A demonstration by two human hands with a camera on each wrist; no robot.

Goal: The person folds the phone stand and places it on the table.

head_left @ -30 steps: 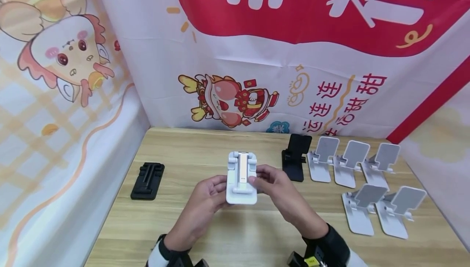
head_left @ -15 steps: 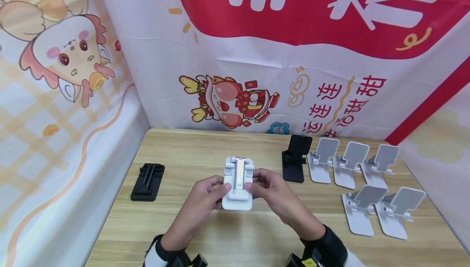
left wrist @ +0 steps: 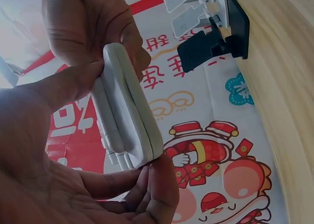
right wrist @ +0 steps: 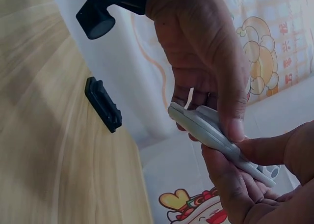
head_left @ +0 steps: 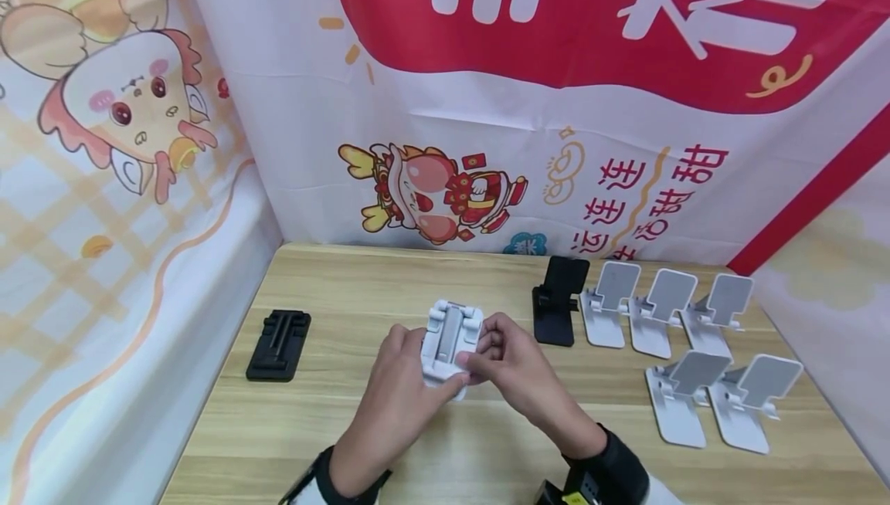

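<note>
A folded white phone stand (head_left: pixel 445 339) is held between both hands above the table, tilted slightly in the head view. My left hand (head_left: pixel 392 408) grips its left side, with the thumb across the lower front and fingers behind the edge. At the right edge my right hand (head_left: pixel 518 374) pinches it, thumb on the front face, other fingers curled. The left wrist view shows the folded phone stand (left wrist: pixel 128 106) edge-on, its layers lying flat together. In the right wrist view, both thumbs press close to each other on the phone stand (right wrist: pixel 206 130).
A folded black phone stand (head_left: pixel 278 345) lies at the left of the wooden table (head_left: pixel 229 443). At the back right stands an unfolded black phone stand (head_left: pixel 556 304). Several unfolded white phone stands (head_left: pixel 677 397) are grouped to its right. A printed cloth (head_left: pixel 306 181) hangs behind the table.
The left hand has turned over, its thumb sliding from the stand's left side to the lower front, near the right thumb. The white phone stand has tilted and come slightly lower in view.
</note>
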